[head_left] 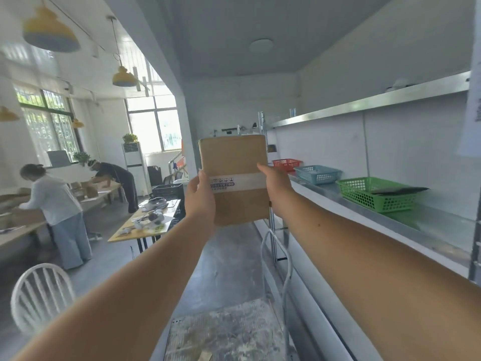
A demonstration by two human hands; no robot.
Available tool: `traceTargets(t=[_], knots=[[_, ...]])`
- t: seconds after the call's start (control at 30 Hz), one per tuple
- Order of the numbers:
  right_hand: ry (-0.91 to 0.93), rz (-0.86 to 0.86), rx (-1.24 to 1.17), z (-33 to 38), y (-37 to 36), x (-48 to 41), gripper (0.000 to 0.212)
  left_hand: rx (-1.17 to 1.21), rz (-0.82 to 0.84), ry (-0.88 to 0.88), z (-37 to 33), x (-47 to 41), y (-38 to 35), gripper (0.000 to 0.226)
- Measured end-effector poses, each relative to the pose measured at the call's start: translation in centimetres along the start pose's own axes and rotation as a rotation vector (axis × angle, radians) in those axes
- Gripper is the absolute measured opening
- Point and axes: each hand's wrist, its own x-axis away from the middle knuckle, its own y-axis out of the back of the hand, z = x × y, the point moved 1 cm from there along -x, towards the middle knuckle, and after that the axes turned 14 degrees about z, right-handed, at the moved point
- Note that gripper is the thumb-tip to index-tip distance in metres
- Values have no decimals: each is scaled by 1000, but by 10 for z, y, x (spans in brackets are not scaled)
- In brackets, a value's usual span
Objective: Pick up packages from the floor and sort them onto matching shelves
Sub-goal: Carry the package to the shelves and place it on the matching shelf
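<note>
I hold a flat brown cardboard package upright at arm's length, a strip of clear tape with printed symbols across its middle. My left hand grips its left edge and my right hand grips its right edge. To the right runs a metal shelf carrying a red basket, a blue basket and a green basket. Something dark and flat lies in the green basket. A higher shelf runs above.
A white step ladder with a speckled top stands just below me. A white chair is at lower left. Two people work at tables on the left. A black crate sits beyond.
</note>
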Motion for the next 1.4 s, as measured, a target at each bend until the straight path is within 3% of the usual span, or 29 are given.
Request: traceTargets(t=[0.03, 0.07, 0.2, 0.3, 0.57, 0.7, 0.77, 1.13, 1.3, 1.4], knots=[[8, -6, 5, 5, 0, 0, 41, -5, -11, -2, -3, -1, 1, 63], [13, -21, 11, 9, 1, -2, 51, -5, -21, -4, -7, -1, 0, 62], [14, 3, 57, 0, 11, -31, 109, -15, -37, -5, -13, -4, 1, 62], [-2, 28, 43, -5, 15, -43, 119, -13, -40, -4, -13, -8, 1, 62], [-98, 43, -10, 15, 4, -5, 96, -5, -54, -7, -8, -4, 2, 71], [-154, 10, -39, 18, 2, -2, 71, -4, -55, -6, -11, -1, 6, 71], [-187, -7, -12, 16, 3, -6, 76, -20, -52, 21, -13, 1, 7, 68], [-242, 75, 20, 16, 13, -4, 61, 92, -78, 116, -20, 7, 10, 78], [-282, 150, 17, 16, 11, -2, 81, 108, -99, 111, -19, 0, 11, 81], [-282, 140, -9, 20, 12, -1, 80, 138, -143, 116, -22, 0, 12, 82]])
